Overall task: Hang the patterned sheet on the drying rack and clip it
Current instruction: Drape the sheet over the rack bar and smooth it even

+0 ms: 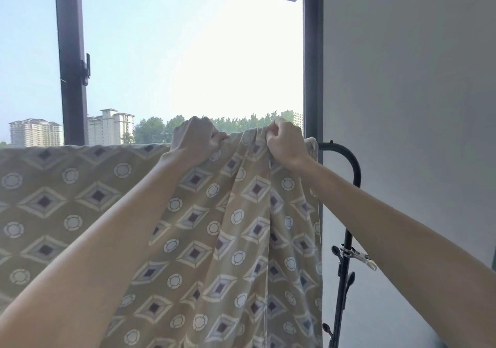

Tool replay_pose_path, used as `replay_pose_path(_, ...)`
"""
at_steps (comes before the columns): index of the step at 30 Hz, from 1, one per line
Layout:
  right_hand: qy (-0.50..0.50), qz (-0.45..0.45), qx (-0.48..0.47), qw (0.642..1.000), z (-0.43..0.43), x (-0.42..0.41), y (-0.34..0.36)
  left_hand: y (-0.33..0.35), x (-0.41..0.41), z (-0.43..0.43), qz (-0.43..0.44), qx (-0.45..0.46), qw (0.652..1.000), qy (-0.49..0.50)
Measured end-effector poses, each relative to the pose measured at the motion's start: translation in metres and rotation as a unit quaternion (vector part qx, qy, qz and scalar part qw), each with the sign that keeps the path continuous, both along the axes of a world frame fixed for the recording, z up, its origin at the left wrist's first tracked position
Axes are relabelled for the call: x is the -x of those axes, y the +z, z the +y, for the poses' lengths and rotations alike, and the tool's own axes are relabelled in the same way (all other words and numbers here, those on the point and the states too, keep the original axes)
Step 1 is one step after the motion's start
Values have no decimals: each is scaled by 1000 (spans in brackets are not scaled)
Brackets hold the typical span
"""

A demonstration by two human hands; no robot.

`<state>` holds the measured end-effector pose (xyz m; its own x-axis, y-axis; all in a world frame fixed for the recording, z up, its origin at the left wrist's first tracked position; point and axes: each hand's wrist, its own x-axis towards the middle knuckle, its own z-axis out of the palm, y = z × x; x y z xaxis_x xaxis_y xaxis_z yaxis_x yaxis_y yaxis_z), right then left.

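Observation:
The patterned sheet [80, 200], tan with diamonds and circles, hangs over the top bar of the black drying rack [349, 165] and drapes down across the view. My left hand [194, 139] grips the sheet's top edge on the bar. A little to the right, my right hand [285, 140] pinches a bunched fold of the same edge near the rack's curved corner. A clear clip [358, 256] is fastened on the rack's right upright, below my right forearm. The top bar itself is hidden under the cloth.
A large window with a dark frame [71, 60] stands behind the rack, showing sky, trees and buildings. A grey wall [416, 79] fills the right side. Dark hooks [349, 280] stick out from the rack's upright lower down.

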<state>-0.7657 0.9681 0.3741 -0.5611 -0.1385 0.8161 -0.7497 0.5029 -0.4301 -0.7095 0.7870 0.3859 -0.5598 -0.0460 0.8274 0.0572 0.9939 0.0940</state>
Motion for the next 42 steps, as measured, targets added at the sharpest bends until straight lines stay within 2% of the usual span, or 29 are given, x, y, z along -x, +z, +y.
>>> replay_pose_path(4, 14, -53, 18, 998, 3, -1, 3, 0, 4, 4, -5, -12, 999, 38)
replay_pose_path(8, 21, -68, 36, 997, 7, 0, 4, 2, 9, 12, 1, -21, 999, 50)
replay_pose_path(18, -16, -140, 24, 990, 20, 1, 17, 8, 1, 7, 23, 18, 990, 138)
replay_pose_path(24, 11, -175, 76, 981, 20, 7, 16, 1, 0, -11, 17, 12, 986, 163)
replay_pose_path(28, -14, -192, 54, 980, 20, 7, 10, 3, 0, -15, 19, 4, 984, 176)
replay_pose_path(31, 11, -176, 89, 980, 15, 12, 5, 0, 3, -21, 2, -34, 992, 125)
replay_pose_path(35, -12, -111, 36, 993, 10, 18, -5, -8, 1, -27, -62, -126, 990, -5)
replay_pose_path(38, -54, -30, 9, 998, 7, 20, -7, -11, -6, -31, -53, -134, 989, -16)
replay_pose_path(42, -115, -19, -7, 993, 7, 24, -6, -20, -18, -43, -51, -132, 990, 29)
